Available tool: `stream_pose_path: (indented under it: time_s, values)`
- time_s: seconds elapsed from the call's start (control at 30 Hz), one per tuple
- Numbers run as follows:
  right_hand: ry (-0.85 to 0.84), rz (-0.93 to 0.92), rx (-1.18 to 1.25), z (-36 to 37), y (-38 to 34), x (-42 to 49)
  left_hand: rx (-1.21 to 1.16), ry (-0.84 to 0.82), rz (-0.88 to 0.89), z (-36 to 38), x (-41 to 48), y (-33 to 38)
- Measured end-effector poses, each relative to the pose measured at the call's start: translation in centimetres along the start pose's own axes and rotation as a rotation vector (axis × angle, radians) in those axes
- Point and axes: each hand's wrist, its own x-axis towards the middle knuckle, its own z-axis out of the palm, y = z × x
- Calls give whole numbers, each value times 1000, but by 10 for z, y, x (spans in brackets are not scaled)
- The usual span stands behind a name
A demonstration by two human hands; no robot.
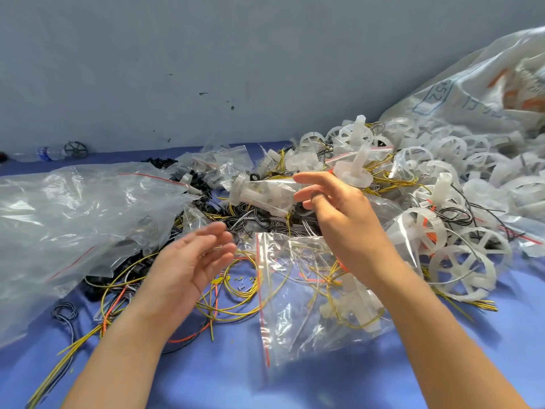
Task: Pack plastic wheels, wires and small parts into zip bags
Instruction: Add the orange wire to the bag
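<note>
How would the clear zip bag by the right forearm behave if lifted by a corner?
Probably floppy: the zip bag is thin, crinkled film and would likely sag around its contents. Likely light, holding only thin yellow wires and a white plastic part. Its glossy surface may be slippery.

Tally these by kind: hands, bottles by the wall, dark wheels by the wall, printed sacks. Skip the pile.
hands: 2 (left hand, right hand)
bottle: 1
dark wheel: 1
printed sack: 1
Total: 5
</note>
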Motion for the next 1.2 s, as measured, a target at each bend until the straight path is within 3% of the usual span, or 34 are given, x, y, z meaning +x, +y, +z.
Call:
stream_pose_path:
  time_s: [0.17,0.37,0.63,0.87,1.07,1.2]
  values:
    - [-107,-59,-60,22,0,-2,-224,230,161,-23,4,16]
    - [-175,-72,-92,37,4,-3,-147,311,256,-38,6,18]
    - [-333,-76,-360,48,9,-9,293,314,334,-22,25,1]
    - [-626,50,-558,55,15,-19,823,243,465,2,52,-16]
    - [-685,48,-555,53,16,-21,1216,33,463,32,72,-35]
    - [-721,48,-553,50,19,-21,1468,43,433,42,83,-47]
